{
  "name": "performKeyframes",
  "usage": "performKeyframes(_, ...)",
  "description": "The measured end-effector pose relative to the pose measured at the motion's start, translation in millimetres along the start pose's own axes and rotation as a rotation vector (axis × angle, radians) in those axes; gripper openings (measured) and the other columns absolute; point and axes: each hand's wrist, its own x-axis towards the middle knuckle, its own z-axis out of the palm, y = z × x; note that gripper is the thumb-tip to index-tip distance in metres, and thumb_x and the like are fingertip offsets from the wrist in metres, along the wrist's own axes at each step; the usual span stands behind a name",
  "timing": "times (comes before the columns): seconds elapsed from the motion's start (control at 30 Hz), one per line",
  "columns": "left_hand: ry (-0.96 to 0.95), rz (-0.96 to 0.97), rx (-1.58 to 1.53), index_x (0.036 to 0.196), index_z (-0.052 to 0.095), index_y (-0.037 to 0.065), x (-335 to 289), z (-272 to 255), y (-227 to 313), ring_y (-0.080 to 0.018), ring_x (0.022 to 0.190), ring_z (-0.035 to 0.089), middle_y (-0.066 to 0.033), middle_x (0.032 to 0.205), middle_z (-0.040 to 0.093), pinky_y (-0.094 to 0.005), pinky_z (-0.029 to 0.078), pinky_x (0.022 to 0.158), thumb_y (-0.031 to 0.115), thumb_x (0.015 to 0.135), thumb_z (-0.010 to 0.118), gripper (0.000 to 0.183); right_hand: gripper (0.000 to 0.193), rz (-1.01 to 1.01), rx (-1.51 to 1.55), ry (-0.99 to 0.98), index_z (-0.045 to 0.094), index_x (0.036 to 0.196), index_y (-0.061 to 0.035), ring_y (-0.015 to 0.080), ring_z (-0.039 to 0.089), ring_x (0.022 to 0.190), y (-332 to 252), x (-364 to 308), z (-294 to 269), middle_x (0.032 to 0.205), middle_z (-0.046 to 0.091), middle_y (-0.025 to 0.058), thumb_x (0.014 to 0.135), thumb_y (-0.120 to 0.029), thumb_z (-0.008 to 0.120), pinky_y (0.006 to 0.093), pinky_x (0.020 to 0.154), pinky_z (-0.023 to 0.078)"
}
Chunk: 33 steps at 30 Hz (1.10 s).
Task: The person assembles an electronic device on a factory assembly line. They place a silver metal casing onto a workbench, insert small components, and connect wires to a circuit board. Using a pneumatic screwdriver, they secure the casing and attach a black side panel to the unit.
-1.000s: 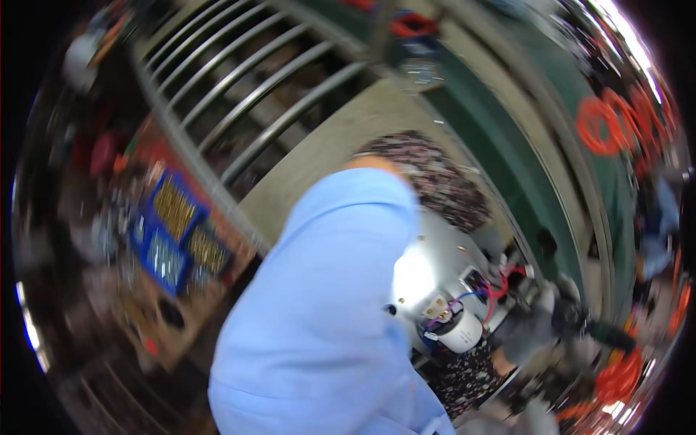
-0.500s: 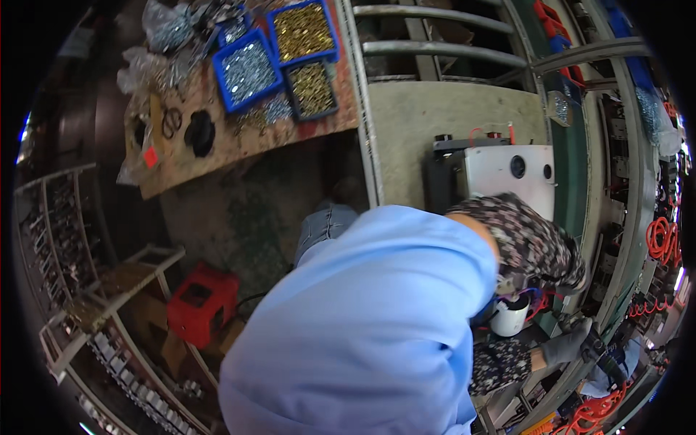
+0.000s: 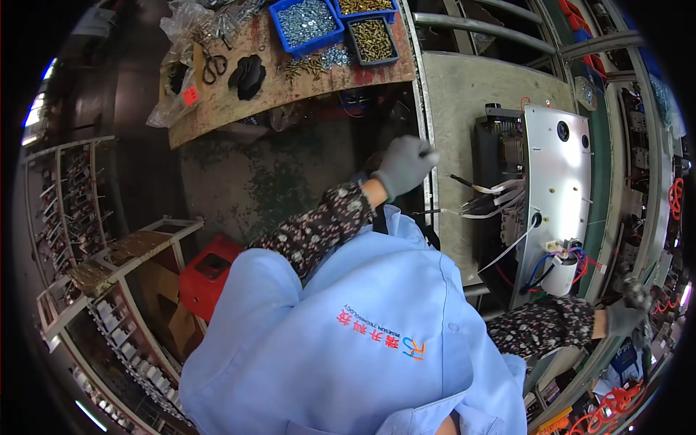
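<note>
My left hand, in a grey glove, is raised beside the metal rail at the bench's left edge. Its fingers are curled in, and anything inside them is hidden. To its right stands a silver panel unit with round black holes and a dark body behind. White sleeved cables come out of its left side. Low on the panel sits a white cylinder among coloured wires. Past it, my right hand, also gloved, reaches to the far right. It appears closed around a dark object, too blurred to name.
A wooden table at upper left carries a blue bin of silver fasteners, a dark bin of brass-coloured screws and scissors. A red box and a metal rack are at left. Red coiled hoses hang at right.
My left arm has drawn back from across the panel to its left. My right hand has moved farther right. The view has shifted, and my torso no longer covers the panel's cables.
</note>
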Motion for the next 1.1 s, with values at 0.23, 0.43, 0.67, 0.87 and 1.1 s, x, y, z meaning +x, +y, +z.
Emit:
performKeyframes(0.23, -0.130, -0.289, 0.011, 0.085, 0.064, 0.000, -39, -19, -51, -0.0096, 0.048, 0.054, -0.0060, 0.059, 0.059, -0.0249, 0.045, 0.046, 0.010, 0.077, 0.055, 0.015, 0.034, 0.250, 0.887, -0.142, 0.049, 0.108, 0.0053, 0.0248, 0.052, 0.091, -125, -28, -27, 0.103, 0.053, 0.0157, 0.080, -0.013, 0.050, 0.0373, 0.088, 0.039)
performKeyframes(0.43, 0.187, -0.032, 0.275, 0.074, 0.066, 0.007, 69, -99, -80, -0.0242, 0.064, 0.061, -0.0115, 0.070, 0.063, -0.0323, 0.048, 0.064, 0.015, 0.066, 0.064, 0.011, 0.037, 0.277, 1.194, -0.268, 0.047, 0.108, 0.0026, 0.0158, 0.040, 0.078, -153, -118, -35, 0.101, 0.041, 0.0082, 0.075, -0.012, 0.054, 0.0306, 0.075, 0.036)
performKeyframes(0.67, 0.367, -0.091, 0.482, 0.075, 0.067, 0.008, 178, -184, -26, -0.0265, 0.070, 0.062, -0.0105, 0.070, 0.064, -0.0344, 0.049, 0.069, 0.011, 0.069, 0.063, 0.008, 0.036, 0.489, 0.968, -0.201, 0.040, 0.099, -0.0052, 0.0120, 0.039, 0.073, -147, -162, -94, 0.082, 0.035, 0.0036, 0.069, -0.007, 0.059, 0.0287, 0.074, 0.036)
performKeyframes(0.87, 0.192, 0.126, 0.899, 0.097, 0.063, 0.009, 225, -184, -48, -0.0276, 0.083, 0.060, -0.0140, 0.093, 0.062, -0.0339, 0.047, 0.077, 0.016, 0.070, 0.064, 0.028, 0.043, 0.609, 0.969, -0.045, 0.044, 0.103, -0.0025, 0.0122, 0.042, 0.074, -134, -196, -122, 0.088, 0.038, 0.0038, 0.065, -0.009, 0.063, 0.0278, 0.075, 0.038)
performKeyframes(1.1, 0.303, 0.301, 1.060, 0.107, 0.056, 0.005, 330, -214, -78, -0.0342, 0.092, 0.056, -0.0203, 0.099, 0.058, -0.0415, 0.044, 0.080, 0.033, 0.069, 0.060, 0.048, 0.037, 0.674, 0.356, 0.161, 0.043, 0.117, -0.0029, 0.0232, 0.051, 0.096, -67, -242, -187, 0.107, 0.052, 0.0156, 0.086, -0.022, 0.045, 0.0346, 0.081, 0.044)
